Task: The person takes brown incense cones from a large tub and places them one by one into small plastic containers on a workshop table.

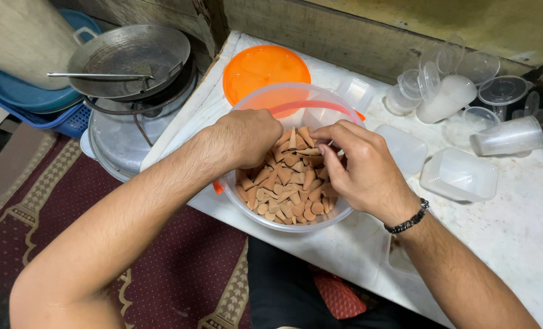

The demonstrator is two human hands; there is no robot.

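Note:
A round clear plastic tub (296,97) stands on the white counter, filled with several small brown cones (290,189). My left hand (247,137) reaches into the tub from the left, fingers curled down into the cones. My right hand (360,167), with a dark bead bracelet at the wrist, hovers over the right side of the tub and pinches cones between thumb and fingertips. What my left hand's fingers hold is hidden.
An orange lid (262,67) lies behind the tub. Clear plastic boxes (460,173), cups (506,137) and lids (503,88) clutter the counter (515,225) at right. Metal pans (128,55) and a blue basket (70,119) sit at left above a red patterned rug (180,268).

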